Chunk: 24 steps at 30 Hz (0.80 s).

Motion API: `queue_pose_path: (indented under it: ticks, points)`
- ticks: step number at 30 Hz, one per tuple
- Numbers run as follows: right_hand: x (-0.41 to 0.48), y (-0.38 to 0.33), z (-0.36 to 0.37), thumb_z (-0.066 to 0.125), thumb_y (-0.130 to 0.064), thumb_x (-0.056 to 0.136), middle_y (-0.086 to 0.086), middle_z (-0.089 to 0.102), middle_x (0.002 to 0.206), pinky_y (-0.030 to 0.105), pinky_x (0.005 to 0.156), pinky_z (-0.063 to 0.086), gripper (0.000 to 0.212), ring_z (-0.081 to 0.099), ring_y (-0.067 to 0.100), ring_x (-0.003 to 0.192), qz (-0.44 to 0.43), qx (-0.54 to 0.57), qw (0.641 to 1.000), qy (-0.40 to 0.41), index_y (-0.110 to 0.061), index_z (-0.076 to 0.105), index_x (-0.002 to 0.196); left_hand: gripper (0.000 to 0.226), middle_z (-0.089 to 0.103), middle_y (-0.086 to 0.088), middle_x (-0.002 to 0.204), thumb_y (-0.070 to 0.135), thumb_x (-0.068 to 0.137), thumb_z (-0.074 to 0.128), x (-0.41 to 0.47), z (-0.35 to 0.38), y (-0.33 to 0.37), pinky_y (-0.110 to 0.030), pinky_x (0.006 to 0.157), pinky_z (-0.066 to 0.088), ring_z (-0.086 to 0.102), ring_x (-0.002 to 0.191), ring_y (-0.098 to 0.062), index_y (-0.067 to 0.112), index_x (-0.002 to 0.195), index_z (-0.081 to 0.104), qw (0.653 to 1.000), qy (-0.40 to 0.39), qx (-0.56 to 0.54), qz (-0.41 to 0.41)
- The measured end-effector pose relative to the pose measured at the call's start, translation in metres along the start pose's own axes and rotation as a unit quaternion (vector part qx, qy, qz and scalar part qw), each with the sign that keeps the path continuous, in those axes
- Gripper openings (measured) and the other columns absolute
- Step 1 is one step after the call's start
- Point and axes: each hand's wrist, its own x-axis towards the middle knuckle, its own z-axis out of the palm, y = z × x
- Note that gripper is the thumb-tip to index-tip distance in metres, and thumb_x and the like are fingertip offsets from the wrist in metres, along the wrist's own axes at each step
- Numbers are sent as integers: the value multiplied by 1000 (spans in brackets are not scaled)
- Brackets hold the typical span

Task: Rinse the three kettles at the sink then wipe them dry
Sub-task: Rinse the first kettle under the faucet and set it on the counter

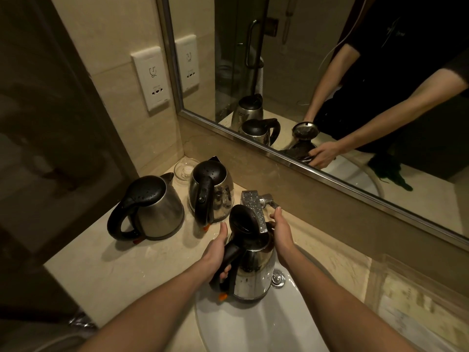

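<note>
A steel kettle [255, 270] with its black lid flipped up hangs over the white sink [243, 323], its mouth under the chrome tap [256, 209]. My left hand [215, 252] grips its black handle. My right hand [280, 232] rests against the kettle's far rim, fingers reaching up toward the tap lever. Two more steel kettles with closed black lids stand on the counter to the left: a round one [149, 209] and a shinier one [212, 189] behind it.
The beige stone counter [121, 265] runs left of the sink. A small glass dish [185, 168] sits in the back corner. A wall socket [152, 80] is above it. A large mirror [330, 72] rises behind the tap. The sink drain plug [278, 278] shows beside the kettle.
</note>
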Motion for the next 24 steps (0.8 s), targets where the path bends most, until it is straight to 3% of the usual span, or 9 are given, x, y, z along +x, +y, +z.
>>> queue_pose_path:
  ticks: [3, 7, 11, 15, 20, 24]
  points:
    - [2, -1, 0, 30, -68, 97, 9, 51, 144, 49, 103, 43, 69, 50, 29, 128, 5, -5, 1000, -2, -22, 48, 144, 90, 47, -9, 48, 87, 85, 17, -1, 0, 2, -25, 43, 38, 44, 36, -19, 9, 75, 60, 1000, 1, -1, 1]
    - [2, -3, 0, 29, -65, 100, 7, 53, 137, 37, 77, 45, 66, 52, 26, 115, 14, 0, 1000, -1, -20, 47, 145, 91, 47, -9, 48, 88, 84, 17, -2, 0, 4, -25, 43, 38, 44, 36, -19, 10, 77, 62, 1000, 2, -2, -3]
    - [2, -1, 1, 29, -75, 93, 3, 54, 134, 44, 90, 47, 75, 53, 26, 118, 5, 5, 1000, 6, -22, 50, 141, 89, 47, -8, 47, 87, 85, 18, -3, 1, 4, -25, 43, 37, 44, 36, -19, 10, 77, 62, 1000, 7, -3, -5]
    - [7, 5, 4, 30, -96, 57, 4, 50, 147, 56, 112, 35, 110, 46, 29, 135, -4, -9, 1000, 21, -29, 50, 142, 91, 48, -8, 48, 86, 86, 18, -3, 2, 3, -24, 44, 37, 44, 36, -19, 8, 88, 65, 1000, 19, -4, -8]
    - [4, 6, 3, 30, -96, 54, 5, 45, 153, 58, 115, 31, 116, 42, 30, 140, -12, -7, 1000, 15, -28, 45, 147, 93, 48, -8, 48, 86, 86, 19, -6, 3, 3, -24, 44, 37, 44, 37, -19, 6, 87, 65, 1000, 19, -3, -10]
    - [4, 4, 3, 30, -96, 53, 6, 46, 152, 58, 114, 31, 118, 43, 31, 139, -6, -12, 1000, 18, -28, 44, 148, 95, 48, -8, 48, 87, 86, 19, -4, 3, 3, -24, 43, 38, 45, 37, -19, 6, 100, 66, 1000, 18, -1, -11]
